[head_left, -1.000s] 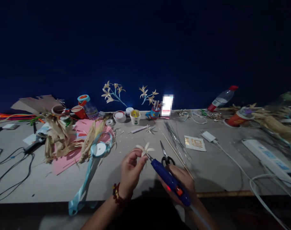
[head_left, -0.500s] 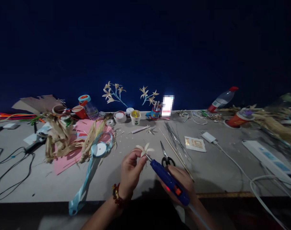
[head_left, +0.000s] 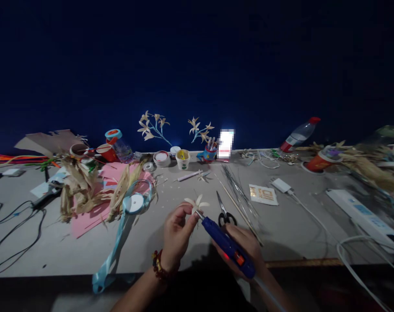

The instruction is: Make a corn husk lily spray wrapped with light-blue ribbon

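My left hand (head_left: 179, 229), with a beaded bracelet (head_left: 158, 265) at its wrist, pinches a small pale flower (head_left: 197, 204) between thumb and fingers. Its thin petals spread out above the fingertips. My right hand (head_left: 244, 247) is wrapped round a blue glue gun (head_left: 227, 247) that has an orange switch and a cord running down from its handle. The metal tip of the gun points up and left and meets the flower's lower side; whether glue is there is too small to tell. Black-handled scissors (head_left: 225, 214) lie just beyond my right hand.
Thin wires (head_left: 237, 186) and a small packet (head_left: 263, 195) lie right of the scissors. A power strip (head_left: 362, 216) is far right. Left are blue ribbon (head_left: 119, 236), dried husks (head_left: 83, 190) and pink paper (head_left: 86, 223). Flower branches (head_left: 156, 128), cups and a bright phone (head_left: 225, 144) stand behind.
The view has shifted very slightly. Both hands, the flower and the glue gun hold nearly the same pose.
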Available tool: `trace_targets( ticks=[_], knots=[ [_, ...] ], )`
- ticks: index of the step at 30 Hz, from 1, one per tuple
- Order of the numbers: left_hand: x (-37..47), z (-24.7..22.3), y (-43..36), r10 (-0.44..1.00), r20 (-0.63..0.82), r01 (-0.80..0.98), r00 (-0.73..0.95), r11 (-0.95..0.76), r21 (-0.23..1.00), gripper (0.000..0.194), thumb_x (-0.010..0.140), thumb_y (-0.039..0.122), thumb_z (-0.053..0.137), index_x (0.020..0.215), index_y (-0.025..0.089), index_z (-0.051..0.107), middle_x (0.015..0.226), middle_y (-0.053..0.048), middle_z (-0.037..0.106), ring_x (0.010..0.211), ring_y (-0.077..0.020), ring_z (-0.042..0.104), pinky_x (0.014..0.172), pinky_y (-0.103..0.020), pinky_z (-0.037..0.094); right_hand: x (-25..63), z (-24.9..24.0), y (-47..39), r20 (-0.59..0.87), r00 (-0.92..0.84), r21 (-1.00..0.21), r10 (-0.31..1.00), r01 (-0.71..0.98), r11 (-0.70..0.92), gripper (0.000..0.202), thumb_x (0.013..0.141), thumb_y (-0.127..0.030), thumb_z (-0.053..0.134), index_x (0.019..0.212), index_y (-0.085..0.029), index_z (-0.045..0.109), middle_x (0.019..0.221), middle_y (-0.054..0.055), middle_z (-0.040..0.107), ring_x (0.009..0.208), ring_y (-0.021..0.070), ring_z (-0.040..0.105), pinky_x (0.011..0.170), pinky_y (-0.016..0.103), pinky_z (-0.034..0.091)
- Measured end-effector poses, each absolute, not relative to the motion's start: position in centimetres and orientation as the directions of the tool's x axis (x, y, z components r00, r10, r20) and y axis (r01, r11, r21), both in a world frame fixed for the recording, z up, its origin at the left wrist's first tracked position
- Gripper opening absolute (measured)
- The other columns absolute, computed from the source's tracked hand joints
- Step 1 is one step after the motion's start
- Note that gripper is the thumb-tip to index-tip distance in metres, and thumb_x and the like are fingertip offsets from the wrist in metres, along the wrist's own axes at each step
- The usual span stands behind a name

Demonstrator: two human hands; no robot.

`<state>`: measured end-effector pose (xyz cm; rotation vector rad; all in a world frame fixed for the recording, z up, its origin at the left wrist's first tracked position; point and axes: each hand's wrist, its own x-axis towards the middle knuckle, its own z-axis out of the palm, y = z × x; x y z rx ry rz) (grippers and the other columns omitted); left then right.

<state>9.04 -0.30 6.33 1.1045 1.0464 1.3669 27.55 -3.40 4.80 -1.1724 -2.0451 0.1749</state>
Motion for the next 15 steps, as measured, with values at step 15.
trace_targets(
  ticks=[15],
  knots=[
    [9.16,5.40,-0.33,0.999,-0.012,-0.433,0.037,0.026,0.901,0.012,0.076,0.024,0.076,0.078,0.016,0.068,0.080,-0.002,0.062,0.077,-0.0130,0.057,0.073,-0.024,0.048,27.98,5.43,-3.41,0.558,-0.233,-0.516,0.797,0.654,0.553,0.010,0.083,-0.028,0.059,0.076,-0.023,0.053,0.064,0.002,0.062,0.056,0.0184,0.061,0.052,0.027,0.044]
  ],
)
